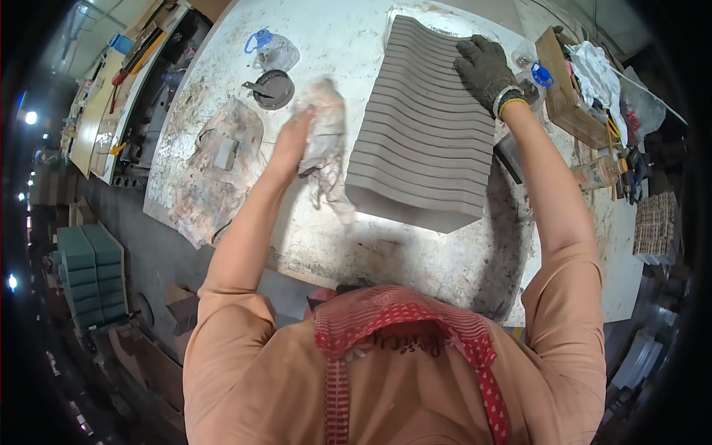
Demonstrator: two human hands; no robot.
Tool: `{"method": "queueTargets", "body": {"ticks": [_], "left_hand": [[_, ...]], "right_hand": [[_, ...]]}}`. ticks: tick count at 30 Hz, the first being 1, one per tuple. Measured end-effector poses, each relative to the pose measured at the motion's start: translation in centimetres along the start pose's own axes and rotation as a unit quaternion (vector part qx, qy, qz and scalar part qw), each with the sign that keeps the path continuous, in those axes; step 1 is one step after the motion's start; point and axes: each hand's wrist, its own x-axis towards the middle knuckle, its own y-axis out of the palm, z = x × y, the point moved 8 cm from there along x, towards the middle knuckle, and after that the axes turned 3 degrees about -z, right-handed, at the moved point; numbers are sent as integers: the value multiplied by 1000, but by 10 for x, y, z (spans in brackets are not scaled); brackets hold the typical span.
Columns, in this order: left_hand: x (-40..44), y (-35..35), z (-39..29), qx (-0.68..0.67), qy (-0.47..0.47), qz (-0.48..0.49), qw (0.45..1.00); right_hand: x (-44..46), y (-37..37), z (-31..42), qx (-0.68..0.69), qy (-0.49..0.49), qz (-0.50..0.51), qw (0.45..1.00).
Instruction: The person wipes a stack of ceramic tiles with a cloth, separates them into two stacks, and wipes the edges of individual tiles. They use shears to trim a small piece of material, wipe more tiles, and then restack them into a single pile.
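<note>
A grey block with a wavy, ridged top [423, 126] lies on the stained white table [400, 256]. My left hand [293, 144], bare, is closed on a stained white cloth [325, 130] just left of the block; the cloth's lower end hangs blurred. In a dark, dirty glove, my right hand [487, 73] rests flat on the block's upper right part, fingers spread and holding nothing. Left of the cloth are a round dark tin [273, 90] with a flat tool across it and a dirty spread-out cloth [215, 174] bearing a small grey block [226, 154].
A clear container with a blue handle [276, 52] stands at the back left. At the right edge are a wooden box [567, 96] holding white cloth, a blue ring-shaped cap [541, 73] and a jar [597, 174]. Green stacked crates [90, 274] stand on the floor at left.
</note>
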Motion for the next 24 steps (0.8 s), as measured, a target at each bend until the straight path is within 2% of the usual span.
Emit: {"method": "queueTargets", "body": {"ticks": [2, 4, 6, 7, 8, 10, 12, 14, 15, 16, 17, 18, 19, 20, 21, 22, 23, 24], "left_hand": [[-43, 4, -45, -19, 20, 11, 1000], [-72, 21, -50, 27, -16, 121, 992], [-74, 42, -19, 109, 175, 120, 971], [-67, 39, -6, 38, 55, 138, 988], [-67, 33, -10, 69, -30, 117, 990], [-41, 4, -14, 124, 26, 8, 992], [-30, -39, -43, 31, 35, -112, 993], [-40, -44, -102, -16, 114, -80, 990], [-43, -35, -128, 60, 180, -63, 980], [-48, -23, -151, 132, 244, -45, 960], [-55, -1, -163, 172, 240, -26, 955], [-58, 21, -175, 165, 312, -13, 936], [-59, 48, -183, 144, 371, 23, 917], [-53, 69, -183, 170, 395, 7, 903], [-56, 97, -188, 240, 488, -10, 839], [-64, 129, -182, 195, 359, 83, 909], [-82, 144, -195, 238, 430, 116, 863], [-98, 155, -200, 277, 497, 146, 809]], "right_hand": [[-1, 15, -1, -14, -53, 11, 998], [-3, 8, 5, -19, -44, 30, 998], [-3, 1, 3, 12, 2, 23, 1000], [-3, 0, 5, 14, 4, 20, 1000], [-3, 0, 3, 21, 25, 18, 999], [-6, -11, 5, 26, 44, 14, 999], [-11, -25, 5, 46, 101, 72, 991], [-24, -24, 2, 18, 101, 33, 994], [-31, -30, 9, 96, 52, -44, 993], [-39, -40, 12, 171, 0, -120, 978], [-49, -57, 19, 304, 53, -112, 945], [-55, -75, 29, 301, 61, -114, 945], [-58, -96, 43, 390, 18, -133, 911], [-61, -121, 57, 474, -29, -151, 867], [-65, -137, 75, 514, -16, -88, 853], [-70, -144, 88, 552, -3, -23, 834], [-63, -118, 72, 568, -138, -234, 777], [-66, -131, 59, 565, -138, -235, 779]]}}
